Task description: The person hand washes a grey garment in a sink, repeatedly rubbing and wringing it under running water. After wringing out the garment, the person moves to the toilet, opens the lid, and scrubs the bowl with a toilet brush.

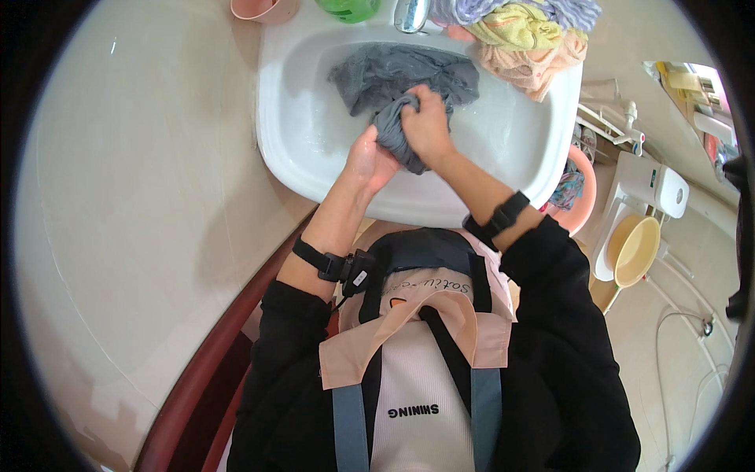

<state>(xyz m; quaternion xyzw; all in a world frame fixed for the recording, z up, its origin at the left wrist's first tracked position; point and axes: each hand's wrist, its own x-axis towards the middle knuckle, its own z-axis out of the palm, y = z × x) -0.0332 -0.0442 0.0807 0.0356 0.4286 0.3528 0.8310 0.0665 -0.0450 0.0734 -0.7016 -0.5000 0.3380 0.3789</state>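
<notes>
A wet grey cloth [407,71] lies spread in the water of a white washbasin [312,177], below the chrome faucet [411,15]. Its near part is bunched up between my two hands. My left hand [373,158] cups the bunch from the left and below, palm turned up. From the right, my right hand [426,124] grips the same bunch with its fingers curled over the top. The far part of the cloth is still flat and soaked, and the palm side of my right hand is hidden.
Folded towels [525,35] are piled on the basin's back right rim. A green bottle [349,9] and a pink cup [265,9] stand at the back left. A pink tub [584,189] with cloths sits right of the basin, near a yellow basin [634,251].
</notes>
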